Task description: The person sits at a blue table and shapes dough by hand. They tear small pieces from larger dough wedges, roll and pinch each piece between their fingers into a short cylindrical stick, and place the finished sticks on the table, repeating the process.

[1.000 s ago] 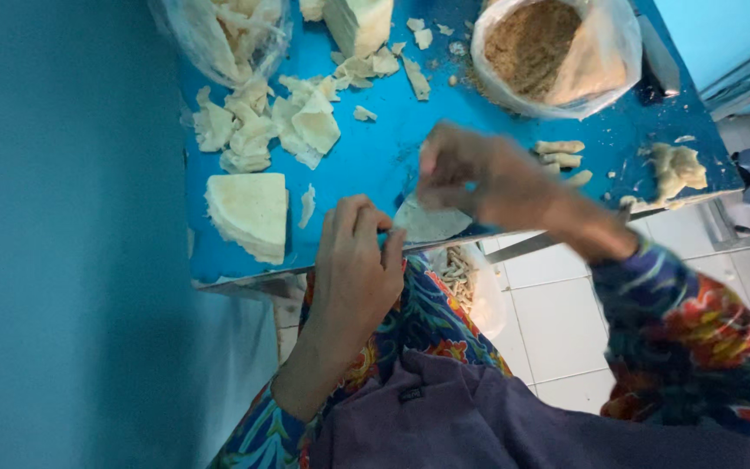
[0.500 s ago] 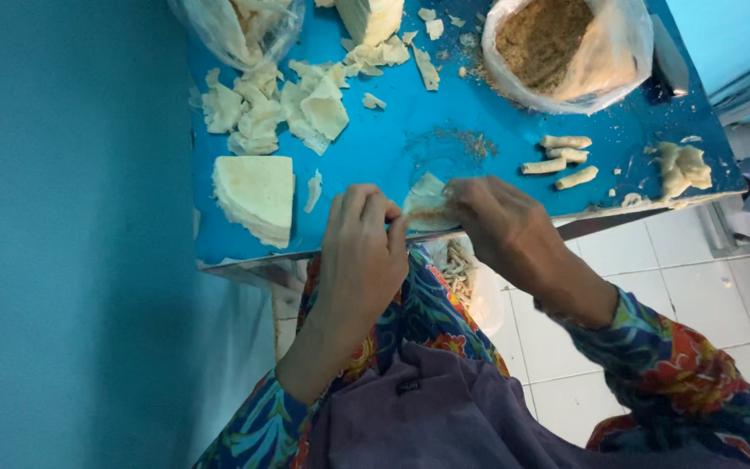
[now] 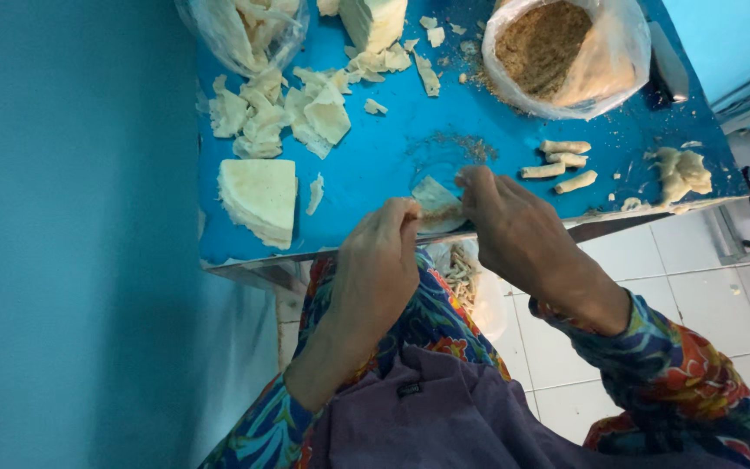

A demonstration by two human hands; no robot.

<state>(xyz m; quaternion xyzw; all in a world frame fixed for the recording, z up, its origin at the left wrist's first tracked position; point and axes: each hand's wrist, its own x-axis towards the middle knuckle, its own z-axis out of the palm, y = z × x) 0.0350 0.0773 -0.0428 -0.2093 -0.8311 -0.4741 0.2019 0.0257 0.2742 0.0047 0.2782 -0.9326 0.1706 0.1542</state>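
My left hand (image 3: 379, 269) and my right hand (image 3: 514, 230) both pinch a thin pale wrapper sheet (image 3: 436, 207) at the near edge of the blue table (image 3: 392, 156). A streak of brown filling lies on the sheet between my fingers. The left hand holds its left edge, the right hand its right side. A stack of triangular wrapper sheets (image 3: 258, 198) lies to the left. Three finished rolls (image 3: 562, 165) lie to the right.
A plastic bag of brown crumbly filling (image 3: 562, 52) stands at the back right. Torn wrapper scraps (image 3: 292, 113) and another bag (image 3: 240, 30) sit at the back left. A lump of dough bits (image 3: 683, 172) lies far right. A bag of rolls (image 3: 462, 274) hangs below the table edge.
My right hand came back from the filling side to the sheet at the table edge. Both hands have closed in on the sheet and now pinch it together.
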